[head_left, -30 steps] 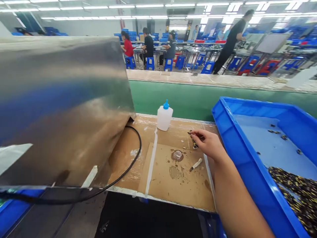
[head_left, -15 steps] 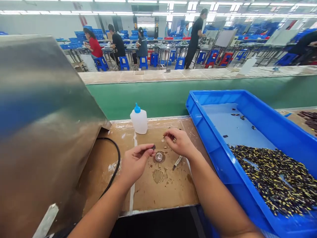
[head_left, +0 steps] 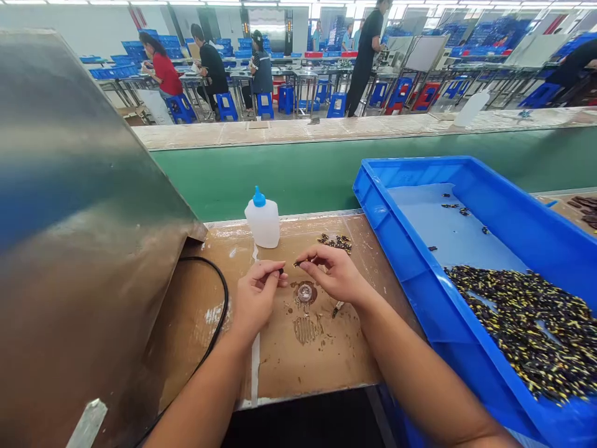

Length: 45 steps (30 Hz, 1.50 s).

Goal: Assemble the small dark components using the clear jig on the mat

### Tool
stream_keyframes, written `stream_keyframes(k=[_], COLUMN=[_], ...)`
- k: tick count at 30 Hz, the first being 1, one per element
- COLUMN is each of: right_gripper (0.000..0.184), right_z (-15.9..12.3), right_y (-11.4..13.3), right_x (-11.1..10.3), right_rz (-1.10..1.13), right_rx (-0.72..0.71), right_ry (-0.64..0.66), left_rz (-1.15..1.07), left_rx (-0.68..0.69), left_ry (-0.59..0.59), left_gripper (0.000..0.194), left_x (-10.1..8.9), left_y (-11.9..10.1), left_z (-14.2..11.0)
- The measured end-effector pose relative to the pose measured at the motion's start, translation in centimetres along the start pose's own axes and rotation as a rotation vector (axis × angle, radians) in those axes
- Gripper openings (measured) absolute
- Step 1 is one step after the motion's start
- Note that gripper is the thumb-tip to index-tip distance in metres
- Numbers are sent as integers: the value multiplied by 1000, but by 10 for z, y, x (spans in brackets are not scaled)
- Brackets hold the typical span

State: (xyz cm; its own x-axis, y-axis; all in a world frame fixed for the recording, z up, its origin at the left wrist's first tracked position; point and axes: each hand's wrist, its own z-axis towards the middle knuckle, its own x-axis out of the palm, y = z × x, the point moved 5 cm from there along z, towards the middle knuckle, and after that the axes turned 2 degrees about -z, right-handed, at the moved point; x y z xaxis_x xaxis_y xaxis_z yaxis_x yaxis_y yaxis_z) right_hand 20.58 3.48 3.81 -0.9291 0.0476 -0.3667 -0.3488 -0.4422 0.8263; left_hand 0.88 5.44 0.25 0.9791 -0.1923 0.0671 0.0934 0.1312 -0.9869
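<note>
Pinched between the thumb and fingers of my left hand (head_left: 259,289) is a small dark round part (head_left: 280,271). My right hand (head_left: 333,270) holds a tiny black-and-yellow part (head_left: 298,264) at its fingertips, close to the left hand's piece but apart from it. Below and between the hands, a small clear round dish (head_left: 305,292) sits on the brown board in a wet stain. Behind my right hand lies a small pile of black-and-yellow parts (head_left: 334,241). A brush-like tool (head_left: 338,307), partly hidden, lies by my right wrist.
A white bottle with a blue nozzle (head_left: 262,223) stands behind my hands. At right is a large blue tray (head_left: 396,249) holding many black-and-yellow parts. A metal housing (head_left: 93,218) and a black cable (head_left: 226,298) are at left. Several people work beyond the green belt (head_left: 280,171).
My right hand has come down and left from the small pile, now with a black-and-yellow part at its fingertips. My left hand keeps its dark part. The camera view has shifted slightly.
</note>
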Motion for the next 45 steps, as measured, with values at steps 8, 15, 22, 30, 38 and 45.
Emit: stream_keyframes(k=[8, 15, 22, 30, 38, 45], right_gripper=[18, 23, 12, 10, 16, 18], right_z=[-4, -4, -1, -9, -12, -13], right_y=[-1, -12, -17, 10, 17, 12], right_x=[14, 20, -18, -19, -6, -2], right_rz=[92, 198, -211, -309, -340, -343], right_rx=[75, 170, 145, -56, -150, -127], right_ry=[50, 38, 86, 332, 422, 454], left_rz=[-162, -197, -279, -146, -111, -104], left_rx=[-203, -128, -77, 23, 77, 98], left_ry=[-72, -74, -162, -139, -145, -148], left_gripper=[52, 48, 45, 34, 29, 22], left_x=[-3, -1, -7, -11, -13, -10], left_y=[14, 5, -1, -6, -6, -9], left_z=[1, 0, 1, 2, 3, 0])
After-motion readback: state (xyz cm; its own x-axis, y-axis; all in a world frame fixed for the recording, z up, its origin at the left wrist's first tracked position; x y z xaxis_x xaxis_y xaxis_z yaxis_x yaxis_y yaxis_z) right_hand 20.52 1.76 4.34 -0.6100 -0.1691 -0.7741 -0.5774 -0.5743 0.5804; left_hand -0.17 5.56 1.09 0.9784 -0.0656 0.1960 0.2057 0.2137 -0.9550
